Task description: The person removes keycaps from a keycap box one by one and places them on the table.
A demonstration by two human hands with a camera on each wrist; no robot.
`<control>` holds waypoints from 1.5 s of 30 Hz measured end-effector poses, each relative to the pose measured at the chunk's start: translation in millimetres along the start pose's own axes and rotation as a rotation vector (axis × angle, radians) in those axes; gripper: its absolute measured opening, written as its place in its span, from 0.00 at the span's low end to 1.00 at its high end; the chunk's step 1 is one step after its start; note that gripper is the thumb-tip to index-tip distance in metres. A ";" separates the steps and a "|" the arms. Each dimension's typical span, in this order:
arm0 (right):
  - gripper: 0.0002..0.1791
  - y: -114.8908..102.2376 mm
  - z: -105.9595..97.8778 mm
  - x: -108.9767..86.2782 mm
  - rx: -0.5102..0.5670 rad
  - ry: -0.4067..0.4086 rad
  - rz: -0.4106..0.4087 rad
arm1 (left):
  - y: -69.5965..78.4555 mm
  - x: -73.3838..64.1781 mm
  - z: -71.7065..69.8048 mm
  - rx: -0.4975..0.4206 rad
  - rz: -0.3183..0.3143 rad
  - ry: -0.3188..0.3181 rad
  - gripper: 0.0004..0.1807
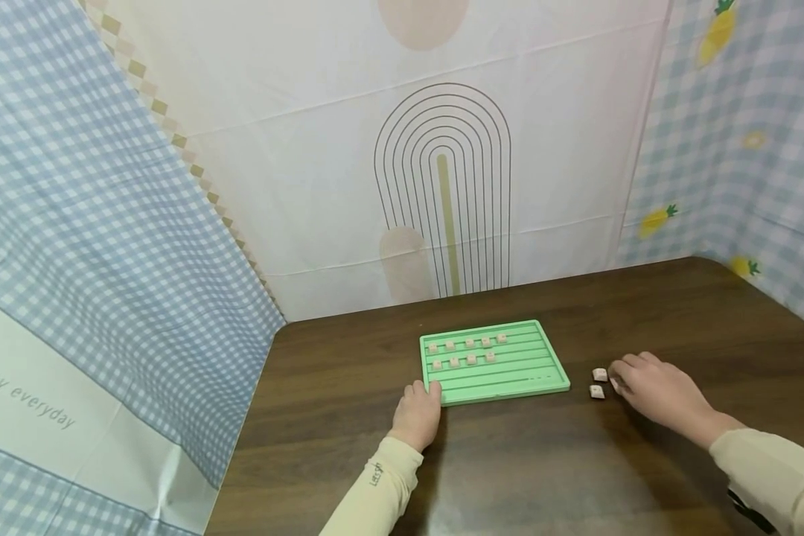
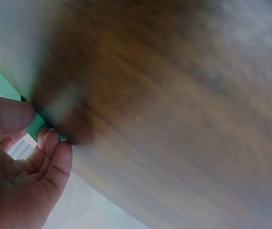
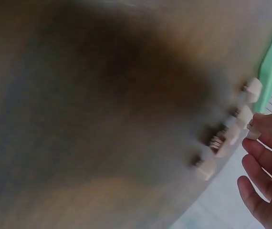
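Btwn tray (image 1: 496,380) & the 2 loose keycaps (image 1: 597,391) to its R: narrow strip of tabletop (image 1: 509,461), passable. R hand (image 1: 659,391) sits just beyond those keycaps, so a low straight path from it to tray hits them; above them it's free. R wrist view: more caps lined up near the hand, also in the way down low. L hand (image 1: 418,417) blocks tray's near-L corner. Lower rows reachable from R & near side; upper 2 rows obstructed on L by seated keycaps (image 1: 471,359), free toward R. Wide lane btwn forearms; cloth backdrop (image 1: 563,201) bounds far side.
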State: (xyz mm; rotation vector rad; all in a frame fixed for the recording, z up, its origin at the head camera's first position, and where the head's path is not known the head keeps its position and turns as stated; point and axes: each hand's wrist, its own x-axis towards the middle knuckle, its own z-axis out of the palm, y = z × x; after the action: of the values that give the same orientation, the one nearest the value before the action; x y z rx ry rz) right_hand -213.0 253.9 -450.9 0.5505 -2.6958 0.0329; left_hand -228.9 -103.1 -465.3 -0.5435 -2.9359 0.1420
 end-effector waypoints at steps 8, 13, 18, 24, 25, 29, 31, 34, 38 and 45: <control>0.09 -1.1 11.7 -4.7 -0.020 0.017 -0.038 | -1.6 1.4 -0.1 -0.029 -0.012 -0.019 0.10; 0.08 -2.0 13.3 -4.7 -0.032 -0.003 -0.019 | -1.2 2.0 -0.6 -0.039 -0.015 -0.029 0.10; 0.08 -2.5 13.8 -4.6 -0.037 -0.003 -0.010 | -0.6 2.3 -2.4 -0.062 -0.021 -0.023 0.08; 0.08 -3.6 11.5 -3.0 -0.039 -0.001 -0.006 | -0.7 2.5 -4.1 -0.084 -0.024 -0.047 0.08; 0.08 -4.0 10.9 -2.2 -0.040 0.004 -0.010 | -0.6 2.6 -4.1 -0.083 -0.026 -0.053 0.08; 0.09 -6.6 7.5 2.2 -0.036 0.003 -0.010 | -0.5 3.2 -3.7 -0.081 -0.029 -0.058 0.08; 0.09 -9.0 6.4 4.8 -0.021 -0.008 -0.001 | -0.3 3.5 -2.8 -0.073 -0.025 -0.051 0.07; 0.08 -13.5 6.1 9.1 0.008 -0.021 0.009 | 0.0 3.2 -1.6 -0.044 -0.012 -0.025 0.07; 0.08 -20.0 5.7 19.5 0.042 -0.036 0.012 | 0.5 1.9 -0.1 0.021 0.010 0.010 0.07; 0.11 -35.2 10.1 60.7 0.163 -0.153 0.124 | 0.4 2.2 2.1 0.069 0.016 0.036 0.07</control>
State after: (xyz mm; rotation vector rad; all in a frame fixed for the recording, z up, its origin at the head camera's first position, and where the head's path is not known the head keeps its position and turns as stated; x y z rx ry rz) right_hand -254.8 197.8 -439.2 0.4488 -2.8914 0.2556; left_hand -231.1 -102.0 -467.2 -0.5534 -2.8802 0.2313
